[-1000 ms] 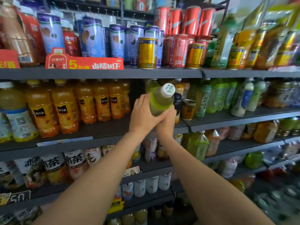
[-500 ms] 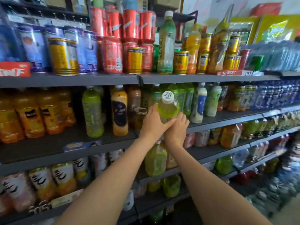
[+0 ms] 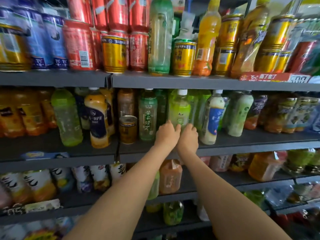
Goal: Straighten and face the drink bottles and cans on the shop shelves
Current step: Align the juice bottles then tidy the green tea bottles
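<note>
Shop shelving fills pretty much the whole view, grey metal shelves (image 3: 173, 82) stacked with drinks on every level. Top level is mostly cans, red cans (image 3: 78, 45) and gold cans (image 3: 114, 54), with a tall clear green bottle (image 3: 160, 38) and an orange juice bottle (image 3: 206, 40) mixed in, which looks like stuff left out of place. On the middle shelf (image 3: 242, 146), orange bottles sit out at 9 o'clock and a small gold can (image 3: 128, 129) stands alone near the front edge.

The pale green tea bottle (image 3: 179, 108) stands upright at dead centre of that middle shelf, label facing out, squeezed between a darker green tea bottle (image 3: 147, 116) and a white-and-blue bottle (image 3: 212, 118). Both hands are low on it, probably to seat it square without tipping its neighbours. The left hand (image 3: 167, 134) wraps its 9 o'clock side, the right hand (image 3: 188, 135) its 3 o'clock side, fingers curled around the base, though the fingertips are hidden behind it.
</note>
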